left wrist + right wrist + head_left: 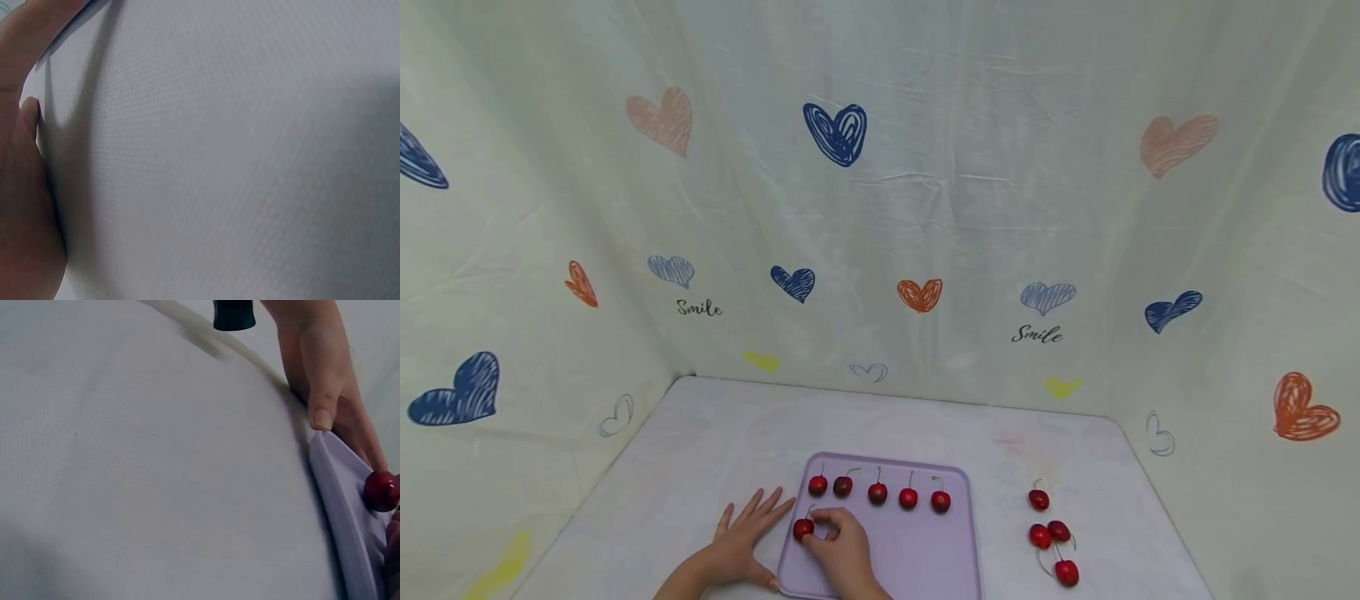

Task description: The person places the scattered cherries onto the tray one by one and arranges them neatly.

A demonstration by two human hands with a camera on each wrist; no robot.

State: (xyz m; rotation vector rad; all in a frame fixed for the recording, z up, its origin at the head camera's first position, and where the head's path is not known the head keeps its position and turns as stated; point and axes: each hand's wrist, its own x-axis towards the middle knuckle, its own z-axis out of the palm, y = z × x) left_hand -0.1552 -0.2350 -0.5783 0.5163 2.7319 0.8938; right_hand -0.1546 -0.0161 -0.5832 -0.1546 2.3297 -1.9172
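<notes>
the right hand pinches one cherry between thumb and fingers, and that cherry lies at about ten o'clock from its palm, by the nine o'clock edge of the lilac tray. the fruit is round, so its stem gives the only axis, leaning to about one o'clock. with the fingers in the way, i can't tell whether the fruit touches the tray or is held just above it.

the left hand is spread on the bench, thumb at the tray's eight o'clock corner; the pinched cherry sits at three o'clock from it. the right hand is the nearer of the two.

a row of five cherries lies along the tray's far side, its closest one between twelve and one o'clock from the pinched fruit. four loose cherries lie on the bench at three o'clock from the right hand.

no brand shows; the cloth behind reads "smile" twice, at eleven and one o'clock from the tray.
</notes>
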